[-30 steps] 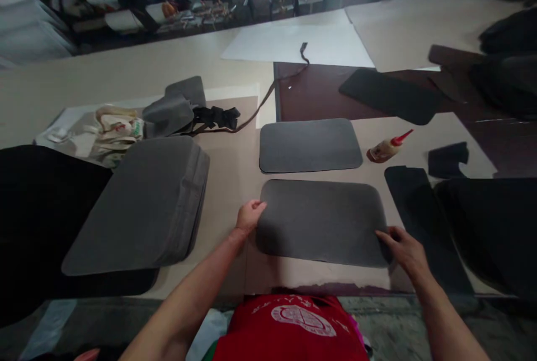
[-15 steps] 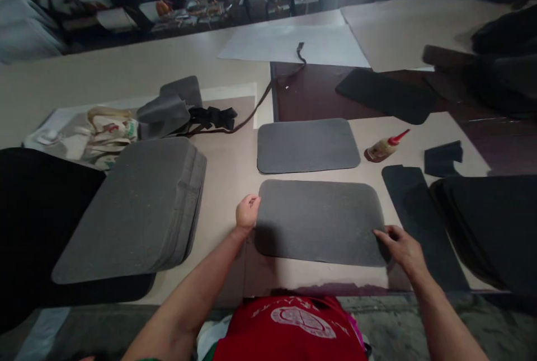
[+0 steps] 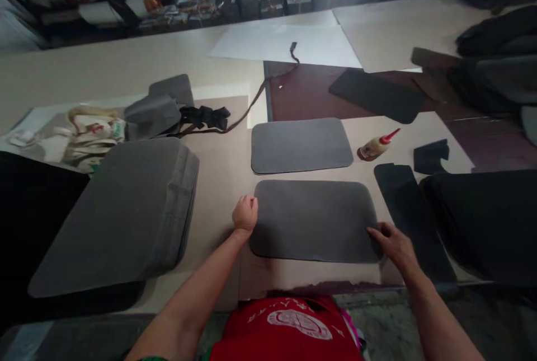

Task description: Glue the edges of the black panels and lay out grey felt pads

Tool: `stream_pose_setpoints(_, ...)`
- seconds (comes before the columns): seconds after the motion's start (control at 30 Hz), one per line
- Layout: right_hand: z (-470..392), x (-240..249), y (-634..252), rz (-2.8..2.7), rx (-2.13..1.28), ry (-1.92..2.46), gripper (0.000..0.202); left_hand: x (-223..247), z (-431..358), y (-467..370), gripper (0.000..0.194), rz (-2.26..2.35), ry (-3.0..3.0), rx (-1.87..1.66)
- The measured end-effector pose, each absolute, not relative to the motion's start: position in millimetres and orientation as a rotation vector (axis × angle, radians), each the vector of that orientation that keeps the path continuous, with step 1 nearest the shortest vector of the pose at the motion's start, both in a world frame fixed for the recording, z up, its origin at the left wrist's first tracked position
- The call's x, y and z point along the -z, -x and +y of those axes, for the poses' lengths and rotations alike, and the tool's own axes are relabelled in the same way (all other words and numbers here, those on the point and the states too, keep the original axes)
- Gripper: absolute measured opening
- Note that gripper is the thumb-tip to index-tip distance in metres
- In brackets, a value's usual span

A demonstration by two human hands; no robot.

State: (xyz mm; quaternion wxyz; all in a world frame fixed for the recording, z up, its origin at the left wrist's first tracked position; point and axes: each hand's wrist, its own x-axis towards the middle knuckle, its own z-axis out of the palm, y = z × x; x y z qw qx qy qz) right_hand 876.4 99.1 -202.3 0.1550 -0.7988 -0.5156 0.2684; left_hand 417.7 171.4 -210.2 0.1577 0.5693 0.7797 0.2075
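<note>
A grey rounded rectangular panel [image 3: 314, 221] lies flat on the table in front of me. My left hand [image 3: 245, 214] is closed at its left edge, with the fingers curled and the fingertips mostly hidden. At the opposite end, my right hand [image 3: 390, 242] pinches the right edge between thumb and fingers. A second grey panel [image 3: 301, 145] of similar shape lies just beyond the first, a narrow strip of table between them. A glue bottle with a red nozzle [image 3: 375, 147] rests on its side to the right of that far panel.
To the left stands a thick stack of grey panels [image 3: 117, 210], with a cloth bag [image 3: 94, 131] behind it. Dark stacked pieces [image 3: 482, 221] and a long dark strip [image 3: 411, 210] lie at right. A thin strap [image 3: 251, 106] runs across the table [image 3: 218, 182].
The view has shifted slightly, so most things sit further left. My left hand has turned and its fingers curl more tightly. My right hand keeps its pinch on the panel's edge.
</note>
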Motion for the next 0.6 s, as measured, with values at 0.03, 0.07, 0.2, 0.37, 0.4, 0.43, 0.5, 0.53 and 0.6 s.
stream_pose_setpoints(0.03,99.3,202.2,-876.7,-1.489,-0.763,2.28,0.048,209.6,171.4,-417.6,0.015,2.237,-1.636,-0.606)
stream_pose_setpoints(0.07,99.2,201.3,-877.2,-1.508,-0.759,2.272,0.047,208.6,170.9,-417.3,0.013,2.251,-1.638,-0.627)
stream_pose_setpoints(0.2,93.2,188.8,-876.0,-1.574,-0.558,2.272,0.048,199.7,161.5,-418.5,0.027,2.324,-1.641,-0.774)
stream_pose_setpoints(0.37,96.9,168.2,-833.5,-1.642,-0.031,2.057,0.04,189.1,150.1,-446.5,0.028,1.97,-2.118,-0.814)
stream_pose_setpoints(0.4,103.2,167.2,-818.1,-1.709,-0.033,1.975,0.04,188.8,151.6,-455.9,0.029,1.863,-2.239,-0.776)
stream_pose_setpoints(0.43,111.0,167.6,-801.4,-1.773,-0.064,1.906,0.041,189.1,154.4,-465.5,0.031,1.772,-2.338,-0.718)
stream_pose_setpoints(0.5,129.4,172.7,-768.1,-1.907,-0.127,1.795,0.043,191.7,162.1,-481.8,0.041,1.671,-2.455,-0.568)
stream_pose_setpoints(0.53,138.7,176.7,-753.1,-1.975,-0.16,1.771,0.044,193.6,165.9,-487.4,0.048,1.655,-2.487,-0.491)
stream_pose_setpoints(0.6,154.2,185.9,-729.7,-2.08,-0.212,1.773,0.048,198.1,171.2,-491.8,0.061,1.667,-2.513,-0.372)
